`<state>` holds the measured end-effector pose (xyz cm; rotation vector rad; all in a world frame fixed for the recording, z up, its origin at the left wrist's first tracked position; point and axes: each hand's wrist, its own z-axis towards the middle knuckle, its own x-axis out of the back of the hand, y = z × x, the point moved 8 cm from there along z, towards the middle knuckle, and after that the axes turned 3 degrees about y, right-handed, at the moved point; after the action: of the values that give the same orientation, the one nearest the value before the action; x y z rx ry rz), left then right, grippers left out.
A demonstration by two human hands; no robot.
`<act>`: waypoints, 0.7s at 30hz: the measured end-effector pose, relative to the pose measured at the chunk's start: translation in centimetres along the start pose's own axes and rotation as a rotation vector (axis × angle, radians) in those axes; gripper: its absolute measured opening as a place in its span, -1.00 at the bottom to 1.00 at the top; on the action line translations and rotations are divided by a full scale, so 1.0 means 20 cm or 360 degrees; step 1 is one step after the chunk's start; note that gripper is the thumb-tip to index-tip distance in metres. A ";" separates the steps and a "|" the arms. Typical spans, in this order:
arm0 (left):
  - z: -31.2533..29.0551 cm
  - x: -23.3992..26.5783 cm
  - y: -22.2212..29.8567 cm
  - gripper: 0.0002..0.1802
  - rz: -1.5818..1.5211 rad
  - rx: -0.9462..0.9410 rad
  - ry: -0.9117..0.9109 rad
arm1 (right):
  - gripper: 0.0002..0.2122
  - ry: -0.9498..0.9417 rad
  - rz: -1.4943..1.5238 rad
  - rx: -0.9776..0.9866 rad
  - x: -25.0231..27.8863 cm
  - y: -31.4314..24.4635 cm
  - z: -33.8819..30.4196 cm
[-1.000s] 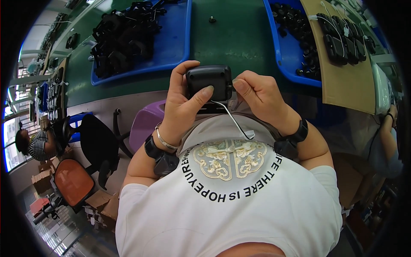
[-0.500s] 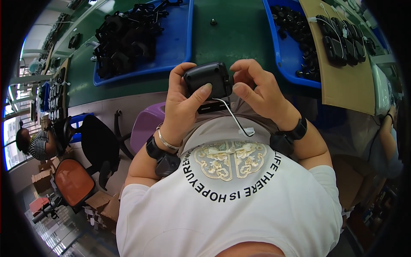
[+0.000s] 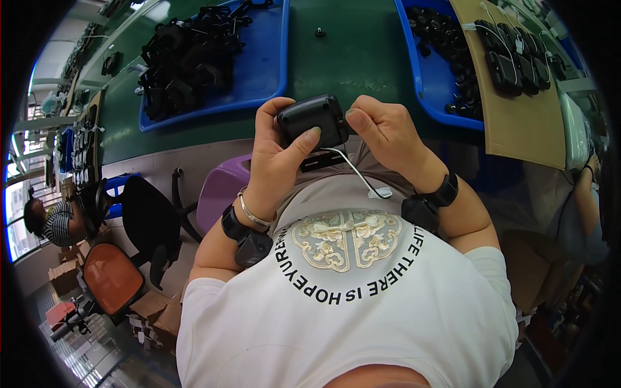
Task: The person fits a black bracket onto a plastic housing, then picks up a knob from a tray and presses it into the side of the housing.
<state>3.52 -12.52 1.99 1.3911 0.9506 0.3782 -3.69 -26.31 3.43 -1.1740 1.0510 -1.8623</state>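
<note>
My left hand (image 3: 275,139) grips a black plastic device housing (image 3: 312,120) with rounded corners, its thumb lying across the near face and its fingers round the left side. A thin white cable (image 3: 352,169) runs from the housing's lower edge down toward my lap and ends in a small white connector (image 3: 380,193). At the housing's right side is my right hand (image 3: 385,132), fingers curled and thumb pressed in against the forefinger. Whatever those fingers pinch, if anything, is hidden.
A blue tray (image 3: 264,97) of tangled black brackets (image 3: 187,64) lies at the far left of the green table (image 3: 343,71). Another blue tray (image 3: 430,103) holds small black round parts. Beside it, cardboard (image 3: 517,132) carries several black devices (image 3: 503,72). A small dark part (image 3: 319,32) sits between the trays.
My right hand's thumb and fingers, previously apart at the housing's right side, have closed together. The housing has stayed nearly in place in my left hand.
</note>
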 end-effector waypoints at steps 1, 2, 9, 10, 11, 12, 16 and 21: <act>0.00 0.00 0.00 -0.47 -0.0009 -0.0007 0.0004 | -0.71 -0.0081 -0.0061 -0.0063 -0.01 0.02 0.00; 0.00 0.00 0.00 -0.47 -0.0018 -0.0014 0.0008 | -0.71 -0.0081 -0.0061 -0.0062 -0.02 0.02 0.00; 0.00 0.00 0.01 -0.47 -0.0027 -0.0018 0.0000 | -0.60 -0.0299 0.0060 -0.0352 -0.06 0.11 -0.01; 0.00 0.00 0.01 -0.47 -0.0050 -0.0027 0.0008 | -0.60 -0.0299 0.0059 -0.0347 -0.06 0.10 -0.01; 0.01 0.01 0.01 -0.47 -0.0049 -0.0031 0.0009 | -0.55 -0.0210 0.0136 -0.0202 -0.06 0.06 0.01; 0.01 0.02 0.01 -0.48 -0.0082 -0.0050 0.0036 | -0.51 -0.0121 0.0213 -0.0057 -0.05 0.02 0.01; 0.00 0.04 0.03 -0.49 -0.0106 -0.0147 0.0103 | -0.40 -0.0172 0.0180 0.0243 -0.08 -0.05 -0.02; 0.00 0.07 0.07 -0.51 -0.0151 -0.0320 0.0213 | -0.39 -0.0224 0.0022 0.0441 -0.09 -0.13 -0.06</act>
<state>4.69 -11.28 2.79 1.1445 1.0543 0.4865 -4.59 -23.35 4.78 -1.1111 0.6965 -1.8165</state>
